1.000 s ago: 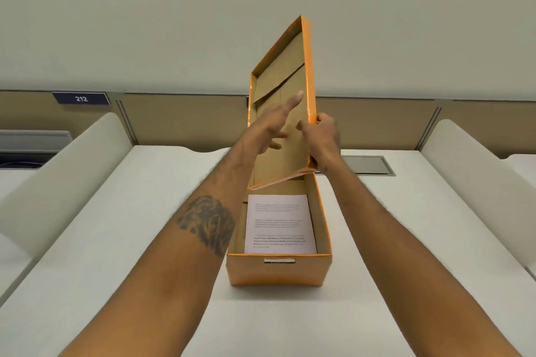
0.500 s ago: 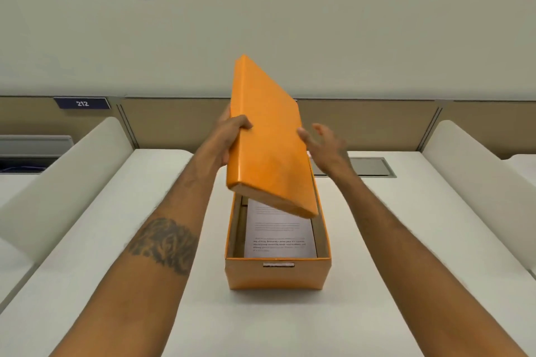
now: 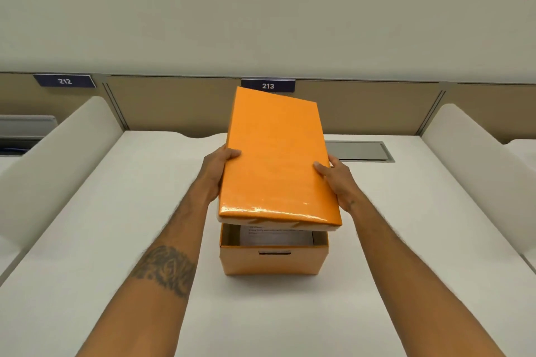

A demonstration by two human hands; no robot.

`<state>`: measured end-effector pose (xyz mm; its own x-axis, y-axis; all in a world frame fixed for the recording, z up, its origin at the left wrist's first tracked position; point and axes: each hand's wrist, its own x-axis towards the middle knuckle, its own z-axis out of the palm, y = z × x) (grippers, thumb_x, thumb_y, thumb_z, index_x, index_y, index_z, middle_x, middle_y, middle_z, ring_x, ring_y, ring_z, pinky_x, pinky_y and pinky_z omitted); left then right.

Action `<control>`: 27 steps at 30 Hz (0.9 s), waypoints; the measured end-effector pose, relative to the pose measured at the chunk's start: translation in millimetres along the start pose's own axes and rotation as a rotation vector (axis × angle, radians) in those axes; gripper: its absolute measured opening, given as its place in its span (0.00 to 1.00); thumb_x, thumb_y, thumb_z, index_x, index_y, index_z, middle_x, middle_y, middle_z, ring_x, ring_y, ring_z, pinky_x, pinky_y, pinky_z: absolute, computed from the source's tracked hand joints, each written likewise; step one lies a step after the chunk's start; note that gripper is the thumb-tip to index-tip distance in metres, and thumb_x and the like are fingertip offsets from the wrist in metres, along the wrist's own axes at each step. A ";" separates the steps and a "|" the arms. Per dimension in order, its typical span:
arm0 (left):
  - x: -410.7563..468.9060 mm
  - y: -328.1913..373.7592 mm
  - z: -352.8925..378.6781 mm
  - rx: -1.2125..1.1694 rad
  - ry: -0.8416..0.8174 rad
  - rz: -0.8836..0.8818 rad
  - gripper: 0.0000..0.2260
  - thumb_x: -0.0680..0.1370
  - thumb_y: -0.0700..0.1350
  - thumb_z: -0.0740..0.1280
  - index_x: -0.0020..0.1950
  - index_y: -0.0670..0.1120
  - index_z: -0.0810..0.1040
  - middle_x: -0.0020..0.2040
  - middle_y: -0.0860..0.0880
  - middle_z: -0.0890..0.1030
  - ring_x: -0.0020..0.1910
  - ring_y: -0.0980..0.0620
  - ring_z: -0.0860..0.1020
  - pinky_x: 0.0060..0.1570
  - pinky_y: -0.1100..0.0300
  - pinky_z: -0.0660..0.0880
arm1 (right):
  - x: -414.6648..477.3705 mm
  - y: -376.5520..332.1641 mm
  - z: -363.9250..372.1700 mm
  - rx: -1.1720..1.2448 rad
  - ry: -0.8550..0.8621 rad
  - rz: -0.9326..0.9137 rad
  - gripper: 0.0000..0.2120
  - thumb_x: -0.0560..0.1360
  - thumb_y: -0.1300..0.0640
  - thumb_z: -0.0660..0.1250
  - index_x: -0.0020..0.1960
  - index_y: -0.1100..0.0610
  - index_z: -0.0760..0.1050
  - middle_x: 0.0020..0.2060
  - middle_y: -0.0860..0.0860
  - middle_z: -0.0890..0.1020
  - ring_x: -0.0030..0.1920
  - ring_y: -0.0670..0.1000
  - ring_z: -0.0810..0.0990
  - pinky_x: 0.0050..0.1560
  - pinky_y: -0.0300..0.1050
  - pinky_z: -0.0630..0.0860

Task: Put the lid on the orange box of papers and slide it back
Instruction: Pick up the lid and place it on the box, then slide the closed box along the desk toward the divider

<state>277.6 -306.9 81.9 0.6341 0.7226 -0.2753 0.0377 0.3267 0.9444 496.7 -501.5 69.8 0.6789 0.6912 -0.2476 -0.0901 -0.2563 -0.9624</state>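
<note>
Far to the left of the left hand point(image 3: 218, 171), a dark label reading 212 point(image 3: 64, 81) sits on the tan back panel, with a white sloped divider point(image 3: 58, 165) below it. The left forearm carries a dark tattoo point(image 3: 165, 269). The left hand grips the left long edge of the orange lid point(image 3: 275, 159), thumb lying on the top face, the other fingers hidden beneath the rim. The lid sits between the two hands, glossy top side up, tilted so its far end rises toward a label reading 213 point(image 3: 268, 86) and its near end hangs just above the box, not seated. Below and nearer than both hands, the orange box point(image 3: 274, 262) stands open on the white desk point(image 3: 116, 240), a slot handle in its front wall, and printed papers point(image 3: 278, 236) are visible inside under the lid's near edge. The right hand point(image 3: 338, 180) clasps the lid's right long edge, thumb on top, fingers tucked under out of sight. Just beyond the right hand, a grey rectangular hatch point(image 3: 359, 151) is set flush in the desk. Farther right stands another white divider point(image 3: 475, 171).
</note>
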 end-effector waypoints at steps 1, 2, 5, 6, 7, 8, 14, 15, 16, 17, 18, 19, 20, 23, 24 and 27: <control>1.1 -6.0 -3.1 0.025 -0.003 -0.007 0.22 0.73 0.51 0.70 0.67 0.50 0.75 0.60 0.42 0.82 0.56 0.39 0.82 0.58 0.38 0.77 | -0.9 2.7 -0.1 -0.045 0.001 -0.016 0.27 0.79 0.46 0.66 0.75 0.50 0.65 0.65 0.53 0.77 0.56 0.55 0.80 0.54 0.57 0.80; 2.1 -12.3 -5.6 0.056 -0.007 -0.016 0.22 0.74 0.53 0.69 0.67 0.49 0.74 0.61 0.43 0.81 0.57 0.40 0.81 0.59 0.39 0.76 | -1.7 5.7 0.4 -0.091 0.004 -0.025 0.27 0.79 0.45 0.65 0.75 0.50 0.65 0.66 0.53 0.77 0.57 0.56 0.80 0.56 0.58 0.79; 2.3 -30.8 -8.2 0.127 0.037 -0.061 0.22 0.77 0.58 0.66 0.68 0.50 0.72 0.60 0.45 0.81 0.55 0.41 0.82 0.55 0.41 0.78 | -4.4 16.6 5.4 -0.207 0.007 -0.023 0.27 0.80 0.43 0.62 0.75 0.50 0.65 0.67 0.53 0.76 0.61 0.59 0.79 0.63 0.64 0.76; 1.5 -35.9 -8.0 0.132 0.057 -0.075 0.22 0.78 0.58 0.65 0.68 0.51 0.72 0.59 0.46 0.81 0.54 0.42 0.82 0.52 0.43 0.79 | -5.3 20.7 7.5 -0.233 0.009 -0.016 0.26 0.80 0.42 0.61 0.75 0.51 0.64 0.68 0.54 0.76 0.62 0.59 0.79 0.63 0.64 0.75; 1.0 -40.6 -8.2 0.136 0.067 -0.083 0.21 0.78 0.59 0.64 0.68 0.51 0.71 0.59 0.46 0.81 0.53 0.42 0.82 0.50 0.44 0.80 | -6.2 24.9 9.4 -0.244 0.009 -0.009 0.27 0.80 0.43 0.61 0.75 0.51 0.64 0.68 0.54 0.76 0.62 0.59 0.78 0.63 0.64 0.75; 1.1 -45.0 -8.9 0.144 0.068 -0.086 0.21 0.79 0.59 0.63 0.69 0.51 0.71 0.59 0.46 0.81 0.54 0.43 0.82 0.51 0.44 0.79 | -7.0 29.1 11.0 -0.244 0.008 -0.004 0.27 0.80 0.43 0.61 0.76 0.51 0.64 0.69 0.54 0.75 0.63 0.60 0.78 0.63 0.65 0.75; 0.6 -66.5 -16.7 0.148 0.078 -0.114 0.20 0.80 0.59 0.60 0.69 0.52 0.71 0.61 0.46 0.80 0.54 0.44 0.82 0.48 0.47 0.79 | -6.2 47.0 18.7 -0.268 0.023 0.012 0.32 0.80 0.42 0.60 0.79 0.52 0.56 0.73 0.54 0.70 0.68 0.60 0.74 0.66 0.65 0.72; 1.0 -68.9 -17.3 0.137 0.078 -0.121 0.20 0.80 0.59 0.60 0.69 0.52 0.71 0.61 0.46 0.80 0.54 0.45 0.82 0.47 0.48 0.79 | -5.7 48.1 19.7 -0.270 0.030 0.010 0.32 0.80 0.42 0.60 0.80 0.51 0.56 0.74 0.53 0.70 0.68 0.60 0.74 0.67 0.65 0.72; 1.8 -71.0 -17.6 0.129 0.079 -0.128 0.20 0.80 0.58 0.60 0.70 0.52 0.71 0.61 0.46 0.80 0.53 0.45 0.82 0.46 0.49 0.79 | -5.2 49.0 20.1 -0.270 0.035 0.007 0.32 0.80 0.42 0.60 0.80 0.51 0.56 0.74 0.53 0.70 0.68 0.60 0.74 0.66 0.65 0.72; 2.9 -72.5 -17.8 0.124 0.081 -0.136 0.21 0.80 0.58 0.60 0.70 0.51 0.71 0.61 0.46 0.80 0.53 0.45 0.82 0.45 0.49 0.79 | -4.6 49.7 19.9 -0.266 0.036 0.004 0.31 0.80 0.43 0.61 0.79 0.51 0.57 0.73 0.53 0.71 0.67 0.60 0.75 0.66 0.65 0.73; 3.9 -73.8 -17.8 0.122 0.081 -0.144 0.21 0.80 0.58 0.60 0.71 0.51 0.70 0.60 0.46 0.80 0.53 0.45 0.82 0.45 0.49 0.79 | -3.7 50.5 19.6 -0.260 0.034 0.004 0.31 0.80 0.43 0.61 0.79 0.51 0.58 0.73 0.53 0.71 0.67 0.59 0.75 0.66 0.65 0.73; 5.0 -75.3 -17.9 0.120 0.079 -0.151 0.22 0.80 0.58 0.60 0.71 0.51 0.70 0.60 0.46 0.80 0.53 0.45 0.82 0.45 0.49 0.79 | -3.0 51.7 19.3 -0.254 0.032 0.008 0.31 0.80 0.43 0.61 0.79 0.51 0.58 0.72 0.53 0.71 0.66 0.59 0.75 0.65 0.65 0.73; 6.3 -77.0 -18.1 0.118 0.075 -0.157 0.22 0.80 0.59 0.60 0.71 0.50 0.70 0.60 0.46 0.80 0.54 0.44 0.82 0.47 0.47 0.79 | -2.6 52.8 19.2 -0.248 0.034 0.016 0.31 0.80 0.43 0.61 0.79 0.51 0.58 0.73 0.53 0.71 0.67 0.59 0.75 0.66 0.65 0.73; 8.8 -82.1 -20.1 0.099 0.072 -0.173 0.22 0.80 0.59 0.60 0.71 0.50 0.70 0.62 0.45 0.80 0.55 0.42 0.81 0.54 0.42 0.78 | -1.2 55.3 19.0 -0.245 0.038 0.022 0.31 0.80 0.43 0.62 0.79 0.51 0.59 0.72 0.53 0.72 0.66 0.59 0.76 0.65 0.65 0.73; 9.3 -83.2 -20.6 0.088 0.072 -0.177 0.22 0.80 0.58 0.60 0.71 0.50 0.71 0.62 0.45 0.80 0.55 0.42 0.81 0.55 0.41 0.78 | -0.7 55.7 18.9 -0.244 0.038 0.021 0.30 0.80 0.43 0.62 0.79 0.51 0.59 0.72 0.53 0.72 0.66 0.59 0.76 0.65 0.65 0.74; 10.0 -83.8 -21.4 0.061 0.072 -0.181 0.21 0.81 0.57 0.60 0.71 0.50 0.71 0.62 0.45 0.81 0.55 0.41 0.82 0.56 0.40 0.78 | 0.6 56.1 18.6 -0.237 0.035 0.027 0.30 0.80 0.44 0.61 0.79 0.52 0.59 0.72 0.53 0.72 0.66 0.59 0.76 0.65 0.65 0.74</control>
<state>264.2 -314.0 -3.8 0.5561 0.6978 -0.4515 0.1944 0.4189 0.8870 478.5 -502.9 13.5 0.7041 0.6589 -0.2646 0.0620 -0.4283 -0.9015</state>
